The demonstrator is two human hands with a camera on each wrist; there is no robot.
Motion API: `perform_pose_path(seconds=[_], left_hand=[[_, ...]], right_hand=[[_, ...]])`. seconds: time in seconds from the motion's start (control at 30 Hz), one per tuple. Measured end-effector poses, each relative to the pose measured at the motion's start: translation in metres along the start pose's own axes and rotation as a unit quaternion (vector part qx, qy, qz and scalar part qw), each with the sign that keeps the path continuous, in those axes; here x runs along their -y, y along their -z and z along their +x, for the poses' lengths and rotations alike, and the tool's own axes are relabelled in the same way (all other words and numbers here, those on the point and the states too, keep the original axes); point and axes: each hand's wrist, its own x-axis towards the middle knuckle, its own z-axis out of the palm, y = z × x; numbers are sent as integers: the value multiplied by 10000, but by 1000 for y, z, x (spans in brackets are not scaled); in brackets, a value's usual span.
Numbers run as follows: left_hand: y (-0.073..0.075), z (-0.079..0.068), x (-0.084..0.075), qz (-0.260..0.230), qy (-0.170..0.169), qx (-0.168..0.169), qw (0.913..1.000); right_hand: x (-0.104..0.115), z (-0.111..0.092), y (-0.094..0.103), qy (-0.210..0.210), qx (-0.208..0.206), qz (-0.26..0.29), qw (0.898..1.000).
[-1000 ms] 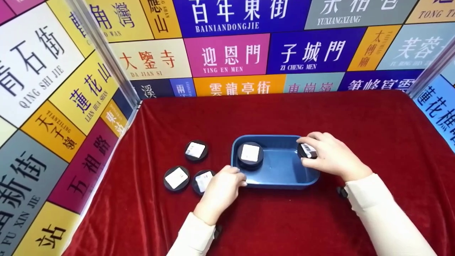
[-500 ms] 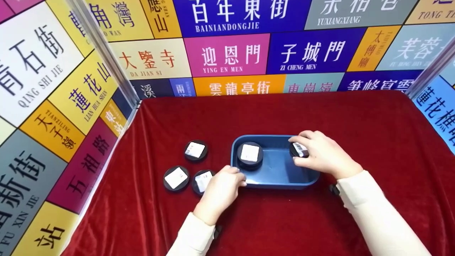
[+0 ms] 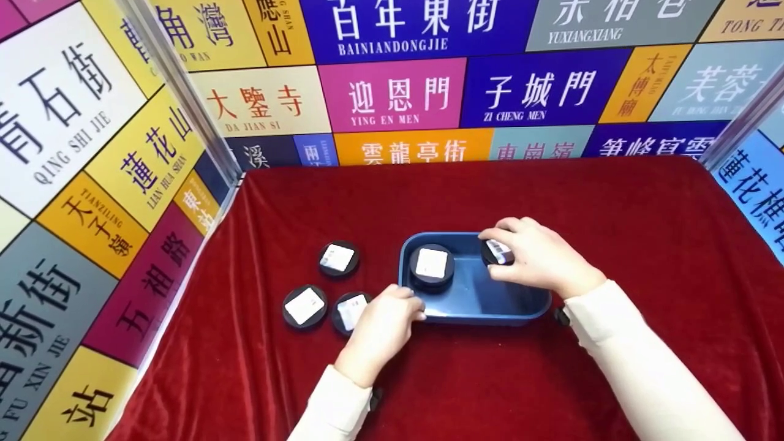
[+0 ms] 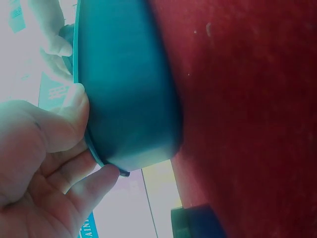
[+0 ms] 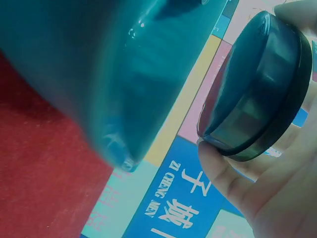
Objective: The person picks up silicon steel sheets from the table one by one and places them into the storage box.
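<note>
In the head view, my right hand (image 3: 539, 254) holds a round, flat jar with a black lid and a white label (image 3: 497, 252) over the blue bin (image 3: 484, 318). The right wrist view shows this jar (image 5: 247, 94) tilted, its see-through side gripped between thumb and fingers. My left hand (image 3: 381, 324) pinches the bin's rim at its near left corner; in the left wrist view the fingers (image 4: 74, 99) lie on that rim. At the bin's left end sits a labelled black-lidded jar (image 3: 431, 263), seemingly stacked on another.
Left of the bin, three similar jars stand on the red cloth (image 3: 508, 380): one at the back (image 3: 337, 260), one at the front left (image 3: 304, 307), and one (image 3: 350, 312) partly hidden by the left hand. Sign-covered panels (image 3: 392, 92) rise behind and at the sides.
My right hand has moved left and slightly back with the jar, from the bin's right end toward its middle. The left hand stays at the rim.
</note>
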Motion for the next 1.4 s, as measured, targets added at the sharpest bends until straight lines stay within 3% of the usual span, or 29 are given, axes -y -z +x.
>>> perform_pose_path(seconds=[0.7, 1.4], left_hand=[[0, 0, 0, 37, 27, 72, 10000], [1, 1, -2, 125, 83, 96, 9998]], right_hand=[[29, 34, -10, 572, 29, 153, 9982], [43, 52, -18, 919, 242, 300, 9950]])
